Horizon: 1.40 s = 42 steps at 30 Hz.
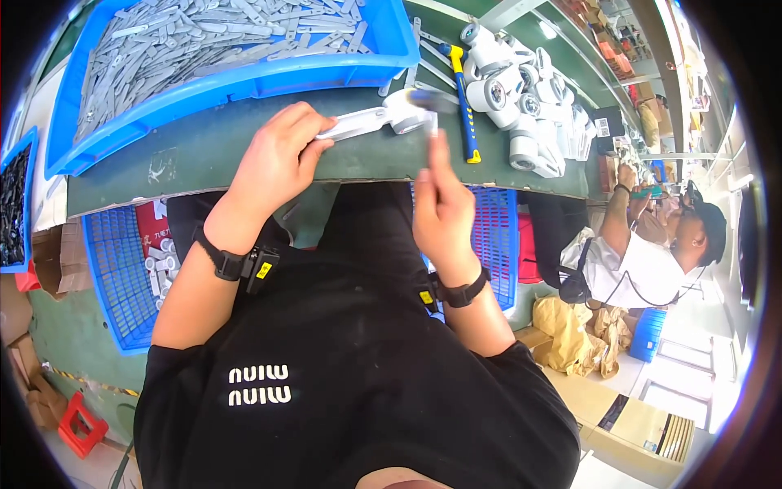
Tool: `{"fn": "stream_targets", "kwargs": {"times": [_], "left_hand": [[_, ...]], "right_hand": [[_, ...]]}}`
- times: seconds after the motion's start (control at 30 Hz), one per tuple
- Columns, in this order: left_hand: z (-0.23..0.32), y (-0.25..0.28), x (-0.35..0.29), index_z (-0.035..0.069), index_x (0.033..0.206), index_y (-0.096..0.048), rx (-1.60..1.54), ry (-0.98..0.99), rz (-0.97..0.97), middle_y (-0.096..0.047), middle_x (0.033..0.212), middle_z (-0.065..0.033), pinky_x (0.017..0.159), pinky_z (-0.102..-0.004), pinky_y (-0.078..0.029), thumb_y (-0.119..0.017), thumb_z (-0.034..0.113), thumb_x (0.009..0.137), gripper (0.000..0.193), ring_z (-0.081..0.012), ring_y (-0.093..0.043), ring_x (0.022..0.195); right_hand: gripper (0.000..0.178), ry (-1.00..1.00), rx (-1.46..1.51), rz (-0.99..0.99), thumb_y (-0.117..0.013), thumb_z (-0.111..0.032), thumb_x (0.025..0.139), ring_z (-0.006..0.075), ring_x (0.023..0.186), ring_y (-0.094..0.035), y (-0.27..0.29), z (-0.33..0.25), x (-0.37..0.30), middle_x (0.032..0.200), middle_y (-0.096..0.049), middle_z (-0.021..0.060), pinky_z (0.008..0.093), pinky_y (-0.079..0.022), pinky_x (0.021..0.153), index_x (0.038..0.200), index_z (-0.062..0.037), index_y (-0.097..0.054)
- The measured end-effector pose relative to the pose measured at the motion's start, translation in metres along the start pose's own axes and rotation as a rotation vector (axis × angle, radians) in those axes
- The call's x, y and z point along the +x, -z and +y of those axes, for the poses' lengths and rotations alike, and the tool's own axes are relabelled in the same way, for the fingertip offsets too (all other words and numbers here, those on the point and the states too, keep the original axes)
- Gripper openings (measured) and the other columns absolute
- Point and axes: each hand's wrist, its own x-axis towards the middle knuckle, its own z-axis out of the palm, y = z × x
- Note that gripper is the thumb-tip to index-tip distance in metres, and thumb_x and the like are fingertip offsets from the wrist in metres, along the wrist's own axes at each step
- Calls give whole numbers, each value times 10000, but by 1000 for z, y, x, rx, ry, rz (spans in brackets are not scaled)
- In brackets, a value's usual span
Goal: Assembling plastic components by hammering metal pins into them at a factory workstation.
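Observation:
My left hand (281, 155) is closed on the end of a long pale grey arm-shaped part (358, 124), held level above the green bench. At its right end sits a short white cylinder (403, 114). Close by, my right hand (444, 208) is closed with its index finger stretched upward. At that fingertip is a short pale shaft (432, 125), and above it a dark head (433, 100) smeared by motion, over the cylinder. The tool's kind is unclear. A hammer with a blue and yellow handle (467, 114) lies to the right.
A blue tray (269, 88) full of flat grey strips stands at the back left. Finished-looking white cylinder parts (521, 98) are heaped at the back right. Blue crates (122, 277) sit below the bench's front edge (358, 180). Another person (660, 244) works at the right.

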Motion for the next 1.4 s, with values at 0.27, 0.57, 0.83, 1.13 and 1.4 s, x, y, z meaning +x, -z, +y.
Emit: {"fn": "stream_targets", "kwargs": {"times": [0.27, 0.57, 0.83, 1.13, 1.4], "left_hand": [[1, 0, -1, -29, 1145, -743, 23, -16, -1, -705, 1025, -174, 842, -429, -582, -806, -28, 917, 237, -384, -707, 951], [2, 0, -1, -30, 1128, -730, 37, -18, 3, -707, 1004, -176, 841, -429, -585, -803, -44, 911, 230, -385, -714, 938], [14, -8, 6, -7, 1177, -716, 78, 88, 57, -722, 1025, -180, 876, -442, -596, -830, 49, 920, 287, -405, -721, 958], [38, -17, 37, 32, 1251, -737, 304, -21, -175, -777, 1150, -161, 948, -457, -605, -792, 47, 905, 351, -388, -746, 1060], [91, 7, 15, 4, 1242, -730, 265, -406, 140, -773, 1140, -138, 853, -426, -613, -811, -62, 759, 494, -378, -739, 989]], "right_hand": [[559, 30, -91, -202, -590, 24, 1070, 192, 698, -623, 11, 17, 5, 889, -703, 205, 307, -539, 733, 1627, 9, -541], [552, -92, -19, -148, -617, 31, 1044, 374, 711, -695, 13, -9, 9, 890, -705, 277, 368, -554, 726, 1592, -20, -589], [570, -228, 246, -114, -651, -18, 1075, 58, 848, -611, 16, -3, 11, 1048, -780, 118, 284, -560, 800, 1634, -14, -542], [581, -317, 545, 245, -788, -43, 1001, 5, 760, -569, 24, -17, 6, 1204, -755, 39, 189, -470, 679, 1533, 31, -567], [829, -241, 783, 76, -924, -78, 898, 235, 1361, -660, 42, -43, -6, 1483, -652, 173, 374, -538, 1153, 1578, 79, -477]]}}
